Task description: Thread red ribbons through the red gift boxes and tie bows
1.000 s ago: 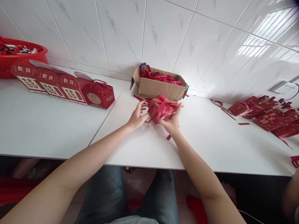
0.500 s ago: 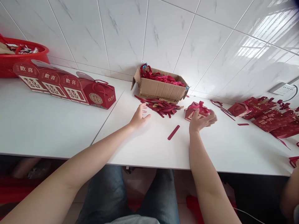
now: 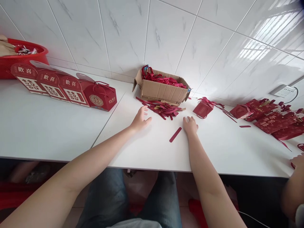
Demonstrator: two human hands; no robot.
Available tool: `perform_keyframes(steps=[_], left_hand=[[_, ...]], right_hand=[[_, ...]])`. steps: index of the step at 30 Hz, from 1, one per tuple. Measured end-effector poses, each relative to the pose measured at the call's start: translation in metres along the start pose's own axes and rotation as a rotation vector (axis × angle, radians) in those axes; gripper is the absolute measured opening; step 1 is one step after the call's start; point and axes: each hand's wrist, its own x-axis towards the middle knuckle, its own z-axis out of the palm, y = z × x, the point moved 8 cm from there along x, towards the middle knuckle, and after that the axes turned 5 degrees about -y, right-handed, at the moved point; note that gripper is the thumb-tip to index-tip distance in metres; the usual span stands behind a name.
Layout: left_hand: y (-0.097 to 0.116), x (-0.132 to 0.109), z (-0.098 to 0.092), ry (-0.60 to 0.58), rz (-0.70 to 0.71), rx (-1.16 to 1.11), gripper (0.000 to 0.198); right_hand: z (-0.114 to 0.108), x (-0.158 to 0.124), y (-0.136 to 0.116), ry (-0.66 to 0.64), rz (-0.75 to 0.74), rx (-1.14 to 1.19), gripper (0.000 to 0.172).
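Observation:
My left hand (image 3: 141, 119) hovers or rests just left of a pile of dark red strips (image 3: 165, 110), its fingers apart and holding nothing. My right hand (image 3: 190, 125) is low over the white table, fingers loosely spread, with nothing in it. Beyond it sits a small red gift box (image 3: 203, 108) with a ribbon bow, apart from the fingers. Between my hands lies a single dark red strip (image 3: 175, 135). Behind the pile stands an open cardboard box (image 3: 163, 90) filled with red ribbons (image 3: 163, 79).
Red gift boxes with white panels (image 3: 51, 85) stand in a row at left, near a red basket (image 3: 40, 58) with another person's hand (image 3: 6, 48) at it. More red boxes (image 3: 268, 118) stand at right. Another person's hand (image 3: 298, 160) is at the right edge.
My right hand has left the small gift box and drawn back left. That box now sits farther right and turned. My left hand has stayed in place.

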Motion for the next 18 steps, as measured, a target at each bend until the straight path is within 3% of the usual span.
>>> perform_keyframes(steps=[3,6,9,12,15,18], left_hand=[[0.01,0.004,-0.019,0.118,0.105,0.115,0.064],[0.027,0.002,-0.062,0.392,0.217,0.295,0.072],[0.023,-0.004,-0.115,0.702,0.08,0.406,0.084],[-0.003,-0.019,-0.16,0.978,-0.211,0.339,0.095],[-0.035,-0.021,-0.172,0.981,-0.438,0.225,0.102],[-0.048,-0.018,-0.17,0.948,-0.473,0.247,0.098]], right_hand=[[0.004,0.002,0.001,-0.049,-0.016,-0.033,0.048],[0.004,0.001,0.0,-0.065,-0.028,-0.058,0.048],[0.004,0.0,-0.001,-0.073,-0.032,-0.072,0.049],[0.005,-0.001,-0.003,-0.077,-0.031,-0.079,0.049],[0.005,-0.001,-0.003,-0.075,-0.018,-0.082,0.049],[0.005,-0.001,-0.003,-0.074,-0.007,-0.079,0.048]])
